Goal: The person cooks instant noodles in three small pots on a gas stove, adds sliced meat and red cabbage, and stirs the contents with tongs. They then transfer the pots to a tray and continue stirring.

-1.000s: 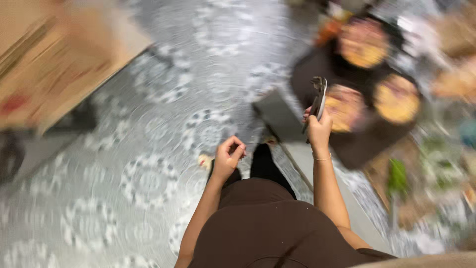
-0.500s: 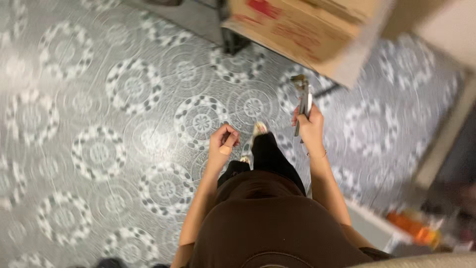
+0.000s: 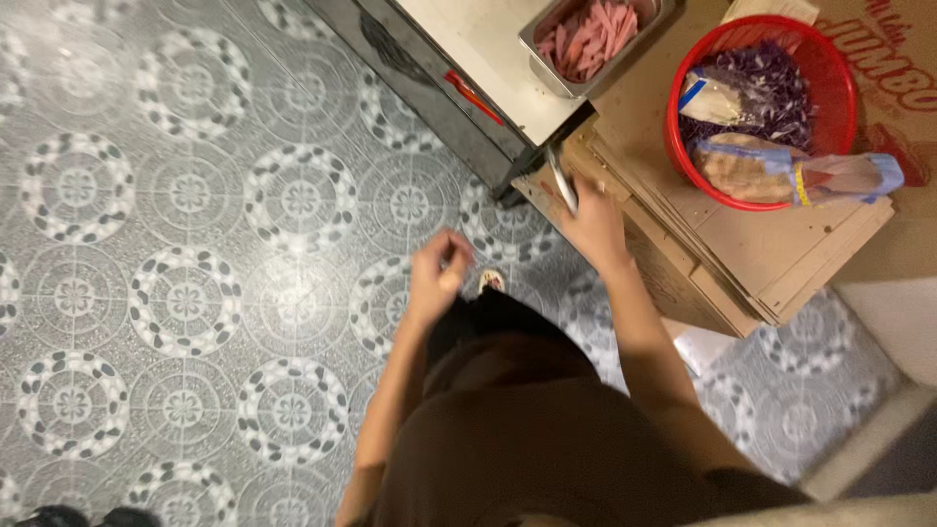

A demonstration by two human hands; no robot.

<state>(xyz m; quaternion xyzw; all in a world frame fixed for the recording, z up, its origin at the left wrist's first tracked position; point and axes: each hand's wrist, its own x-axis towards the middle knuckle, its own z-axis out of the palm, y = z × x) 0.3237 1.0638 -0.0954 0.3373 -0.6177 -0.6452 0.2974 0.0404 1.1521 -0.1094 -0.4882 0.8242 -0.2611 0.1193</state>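
I stand on a patterned tile floor and look down at my dark clothes. My right hand [image 3: 592, 222] is raised in front of me and grips metal tongs [image 3: 562, 179] that point up toward a stack of flattened cardboard [image 3: 742, 244]. My left hand [image 3: 436, 276] hangs over the floor with its fingers curled in, and I see nothing in it. Beyond the tongs, a steel pan of pink meat strips [image 3: 590, 34] sits on a white-topped metal counter [image 3: 478, 59].
A red basket [image 3: 825, 73] with purple shredded vegetable and bagged food stands on the cardboard stack at the right. The counter's dark metal side [image 3: 420, 83] runs diagonally across the top. Grey and white tiles [image 3: 185, 293] fill the left. Dark shoes [image 3: 59, 515] show at the bottom left.
My view has swung round from the floor and a cardboard box to the counter, steel pan and red basket. My right hand still holds the tongs; both hands stay in front of me.
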